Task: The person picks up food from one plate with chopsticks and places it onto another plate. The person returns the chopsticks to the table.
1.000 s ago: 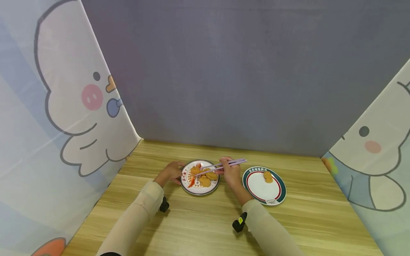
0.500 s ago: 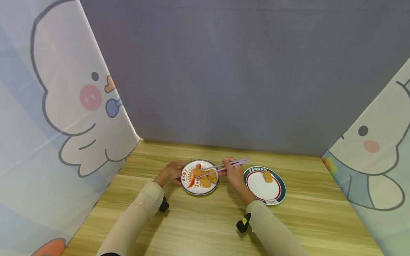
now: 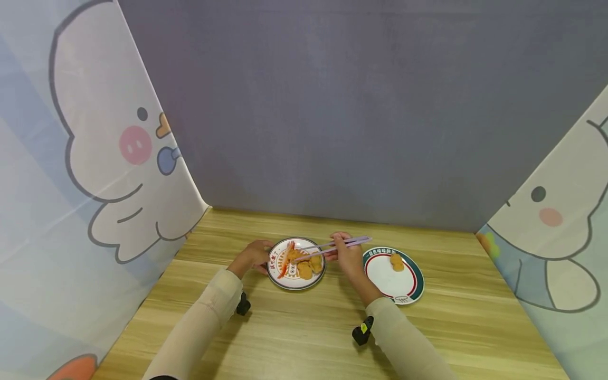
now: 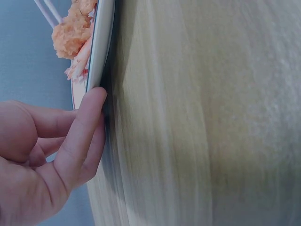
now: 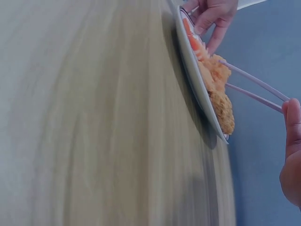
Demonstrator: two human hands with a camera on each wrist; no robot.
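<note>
My left hand [image 3: 256, 254] grips the left rim of a white patterned plate [image 3: 295, 288]. In the right wrist view the thumb lies over that rim. My right hand [image 3: 348, 256] holds a pair of lilac chopsticks [image 5: 256, 81] from the plate's right side. Their tips are apart, right at a lumpy orange fried piece [image 5: 218, 70] in the middle of the food. Left of it lies a slim orange-red shrimp [image 3: 285, 264]. Two golden nuggets, one nearer the front [image 3: 304, 270] and the other a browner nugget [image 5: 222, 113], lie toward the plate's right side.
A larger green-rimmed plate [image 3: 389, 279] stands to the right, partly behind my right forearm, with one golden nugget [image 3: 397, 262] near its far rim. The wooden table [image 3: 294, 338] meets a grey backdrop [image 3: 313, 116]. Cartoon-printed sheets flank both sides.
My right hand has shifted slightly right with the chopsticks. The fried pieces have moved a little right on the plate, and more of the shrimp shows. My left hand stays put.
</note>
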